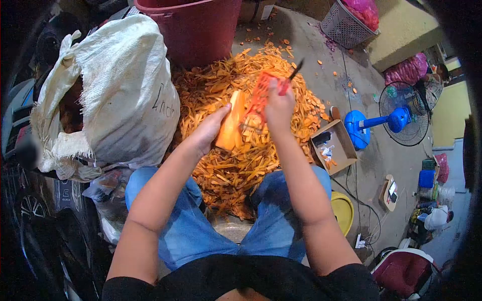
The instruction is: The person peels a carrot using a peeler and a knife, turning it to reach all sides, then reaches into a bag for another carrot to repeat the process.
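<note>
My left hand (212, 129) is closed round the lower side of a thick, peeled orange carrot (232, 123), which is tilted upward. Just to its right, my right hand (280, 106) grips a red peeler (260, 94), smeared by motion, with a dark thin end sticking out up and to the right. The peeler is apart from the carrot's upper right side in this view. Beneath both hands spreads a big heap of orange peelings (228, 173), reaching between my knees.
A white woven sack (128, 85) stands at the left, and a large red tub (196, 35) behind the heap. To the right are a cardboard box (343, 155), a blue fan (357, 130), a yellow lid (342, 213) and cables on the floor. A grey basket (346, 27) stands farther back.
</note>
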`<move>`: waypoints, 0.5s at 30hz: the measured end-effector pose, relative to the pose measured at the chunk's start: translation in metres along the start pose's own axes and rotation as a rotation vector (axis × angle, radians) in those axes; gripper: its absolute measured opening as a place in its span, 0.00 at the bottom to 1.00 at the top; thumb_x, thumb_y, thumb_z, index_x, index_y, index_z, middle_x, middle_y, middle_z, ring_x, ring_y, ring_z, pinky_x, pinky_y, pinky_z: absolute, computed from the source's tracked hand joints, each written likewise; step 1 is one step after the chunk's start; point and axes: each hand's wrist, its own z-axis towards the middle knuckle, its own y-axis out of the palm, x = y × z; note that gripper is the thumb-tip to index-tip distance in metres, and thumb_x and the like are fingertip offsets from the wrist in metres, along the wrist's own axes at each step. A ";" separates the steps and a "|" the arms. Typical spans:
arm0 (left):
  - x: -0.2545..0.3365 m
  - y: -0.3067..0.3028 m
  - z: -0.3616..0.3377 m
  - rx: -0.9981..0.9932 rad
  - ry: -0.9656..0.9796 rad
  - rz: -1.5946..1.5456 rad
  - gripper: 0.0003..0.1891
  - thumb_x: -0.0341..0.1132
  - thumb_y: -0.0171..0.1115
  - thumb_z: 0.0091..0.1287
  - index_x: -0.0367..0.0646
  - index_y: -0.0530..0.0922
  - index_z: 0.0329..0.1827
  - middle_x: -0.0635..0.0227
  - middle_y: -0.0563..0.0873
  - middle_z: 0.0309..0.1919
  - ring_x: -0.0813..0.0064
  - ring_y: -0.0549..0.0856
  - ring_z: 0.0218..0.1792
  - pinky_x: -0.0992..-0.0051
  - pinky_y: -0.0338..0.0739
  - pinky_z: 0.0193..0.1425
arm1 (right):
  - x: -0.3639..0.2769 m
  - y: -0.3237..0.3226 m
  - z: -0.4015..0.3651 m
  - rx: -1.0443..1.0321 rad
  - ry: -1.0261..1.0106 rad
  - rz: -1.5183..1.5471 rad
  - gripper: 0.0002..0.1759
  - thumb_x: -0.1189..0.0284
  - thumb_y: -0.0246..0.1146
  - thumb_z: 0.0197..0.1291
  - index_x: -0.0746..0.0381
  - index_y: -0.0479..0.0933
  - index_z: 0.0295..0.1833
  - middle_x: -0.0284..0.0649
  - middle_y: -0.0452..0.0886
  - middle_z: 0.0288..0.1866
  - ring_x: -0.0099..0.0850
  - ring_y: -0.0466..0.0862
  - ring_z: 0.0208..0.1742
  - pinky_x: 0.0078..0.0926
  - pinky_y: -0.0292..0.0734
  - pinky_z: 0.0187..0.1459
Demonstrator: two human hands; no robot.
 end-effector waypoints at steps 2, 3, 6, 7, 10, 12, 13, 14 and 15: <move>0.005 -0.001 -0.002 -0.019 0.016 0.047 0.19 0.47 0.42 0.61 0.39 0.68 0.42 0.67 0.77 0.30 0.79 0.77 0.27 0.79 0.73 0.31 | -0.009 0.007 -0.012 -0.084 -0.189 0.030 0.11 0.68 0.50 0.56 0.66 0.66 0.30 0.33 0.68 0.21 0.20 0.65 0.21 0.19 0.61 0.24; 0.007 -0.002 -0.003 -0.041 0.030 0.098 0.18 0.46 0.43 0.60 0.40 0.68 0.42 0.67 0.77 0.30 0.79 0.77 0.26 0.80 0.73 0.30 | -0.008 0.005 -0.009 -0.085 -0.189 0.031 0.11 0.68 0.50 0.56 0.66 0.66 0.30 0.33 0.68 0.21 0.20 0.65 0.21 0.19 0.61 0.24; 0.006 -0.011 0.001 -0.079 0.056 0.096 0.17 0.46 0.48 0.58 0.41 0.70 0.40 0.67 0.76 0.28 0.77 0.78 0.26 0.78 0.73 0.30 | 0.016 -0.011 0.015 0.037 -0.091 -0.121 0.11 0.69 0.49 0.55 0.66 0.65 0.28 0.36 0.67 0.18 0.23 0.65 0.20 0.20 0.62 0.23; 0.007 -0.010 0.000 -0.080 0.055 0.098 0.17 0.46 0.48 0.58 0.41 0.70 0.40 0.67 0.76 0.28 0.77 0.78 0.26 0.78 0.73 0.30 | 0.026 -0.015 0.020 0.039 -0.090 -0.121 0.11 0.69 0.49 0.55 0.66 0.65 0.28 0.36 0.67 0.18 0.23 0.65 0.20 0.20 0.62 0.23; 0.006 -0.006 0.000 -0.110 0.166 0.098 0.16 0.43 0.48 0.58 0.40 0.69 0.41 0.67 0.76 0.28 0.78 0.77 0.28 0.78 0.73 0.32 | 0.038 -0.018 0.021 -0.013 0.123 -0.124 0.11 0.69 0.50 0.55 0.66 0.65 0.27 0.37 0.68 0.18 0.25 0.67 0.20 0.22 0.63 0.24; 0.003 -0.008 0.009 -0.033 0.392 0.151 0.15 0.41 0.47 0.60 0.39 0.69 0.42 0.67 0.76 0.28 0.79 0.77 0.31 0.78 0.72 0.35 | 0.041 -0.004 0.007 -0.159 0.108 -0.229 0.12 0.69 0.50 0.55 0.67 0.65 0.27 0.38 0.69 0.18 0.27 0.69 0.21 0.24 0.64 0.25; 0.004 -0.009 0.011 -0.032 0.393 0.152 0.15 0.41 0.47 0.60 0.39 0.69 0.42 0.67 0.76 0.28 0.79 0.77 0.31 0.78 0.72 0.35 | 0.042 0.004 -0.004 -0.159 0.108 -0.228 0.12 0.69 0.50 0.55 0.67 0.65 0.27 0.38 0.69 0.18 0.27 0.69 0.21 0.24 0.64 0.25; 0.005 -0.009 0.013 -0.024 0.448 0.149 0.15 0.41 0.47 0.60 0.39 0.69 0.43 0.66 0.76 0.29 0.79 0.76 0.33 0.78 0.72 0.37 | 0.043 0.012 -0.017 -0.244 0.187 -0.175 0.11 0.69 0.51 0.55 0.68 0.67 0.30 0.36 0.69 0.20 0.25 0.67 0.21 0.23 0.64 0.26; 0.006 -0.010 0.015 -0.016 0.503 0.146 0.15 0.41 0.46 0.61 0.39 0.68 0.43 0.66 0.77 0.29 0.79 0.76 0.34 0.78 0.71 0.39 | 0.039 0.015 -0.024 -0.328 0.265 -0.122 0.12 0.68 0.51 0.55 0.68 0.68 0.33 0.33 0.68 0.21 0.22 0.65 0.22 0.22 0.64 0.27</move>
